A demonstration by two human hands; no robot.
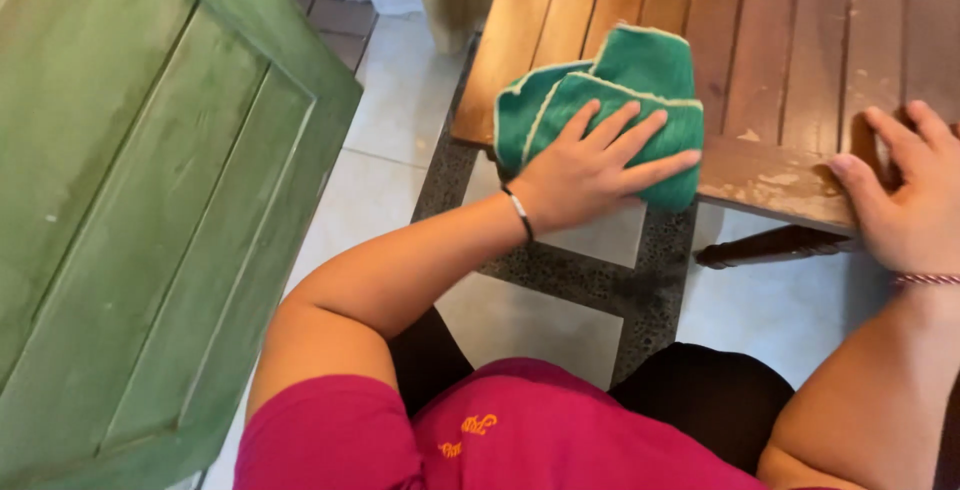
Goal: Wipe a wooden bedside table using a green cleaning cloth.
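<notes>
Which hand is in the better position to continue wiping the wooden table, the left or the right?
Left. The left hand already presses flat on the green cloth at the front edge of the wooden table. The right hand only rests on the table edge, apart from the cloth, and holds nothing.

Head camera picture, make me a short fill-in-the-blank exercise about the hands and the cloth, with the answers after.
1. The left hand presses a folded cloth whose colour is ____.
2. The cloth lies at the edge of a slatted ____ table.
3. The right hand rests flat on the table's ____ edge.
4. The panelled door stands on the person's ____ side.

Missing words: green; wooden; near; left
</notes>
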